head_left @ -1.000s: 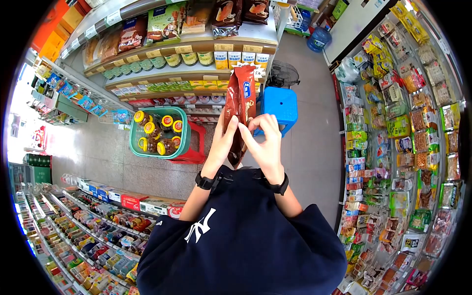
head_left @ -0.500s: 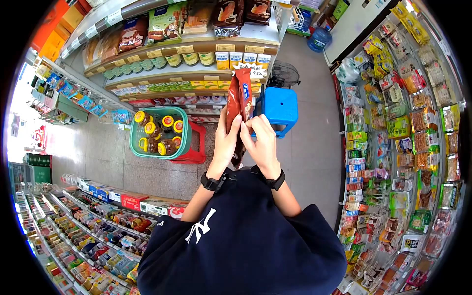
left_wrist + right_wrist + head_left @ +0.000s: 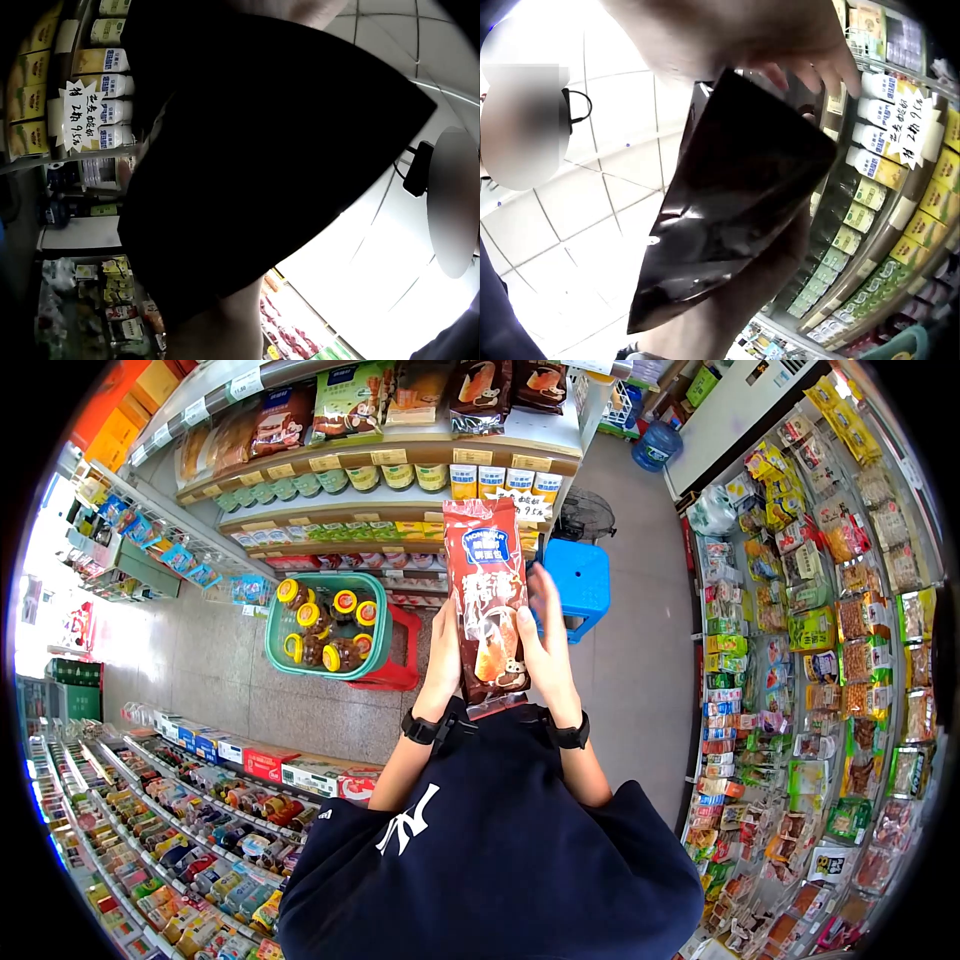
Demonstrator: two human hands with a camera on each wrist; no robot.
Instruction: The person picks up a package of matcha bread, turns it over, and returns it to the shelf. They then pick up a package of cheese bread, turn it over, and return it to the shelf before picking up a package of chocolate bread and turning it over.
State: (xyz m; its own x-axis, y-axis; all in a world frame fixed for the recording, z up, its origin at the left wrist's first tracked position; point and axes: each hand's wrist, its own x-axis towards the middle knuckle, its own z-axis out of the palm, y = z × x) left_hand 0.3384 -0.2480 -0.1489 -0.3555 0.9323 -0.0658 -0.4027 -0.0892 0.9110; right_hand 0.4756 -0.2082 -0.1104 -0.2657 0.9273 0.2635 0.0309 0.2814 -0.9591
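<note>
A glossy brown-red bag of bread [image 3: 487, 585], printed with a bread picture, faces up in front of the chest in the head view. My left hand [image 3: 441, 655] grips its left edge, fingers hidden behind it. My right hand [image 3: 545, 645] has its thumb at the bag's right edge, while the other fingers stretch away from it, slightly blurred. In the right wrist view the bag [image 3: 727, 202] shows as dark plastic, with my right hand's loose fingers [image 3: 810, 75] above it. The left wrist view shows the bag [image 3: 262, 165] as a black silhouette.
A green basket [image 3: 274, 650] of yellow-lidded jars stands on a red stool [image 3: 400, 660] at left. A blue stool [image 3: 580, 585] and a fan [image 3: 585, 513] are at right. Shelves of cartons and bagged bread [image 3: 350, 402] rise ahead; snack racks [image 3: 810, 660] line the right.
The bag has turned from edge-on to show its printed front. My right hand's fingers have come off it and spread to the right; my left hand has moved onto its left edge.
</note>
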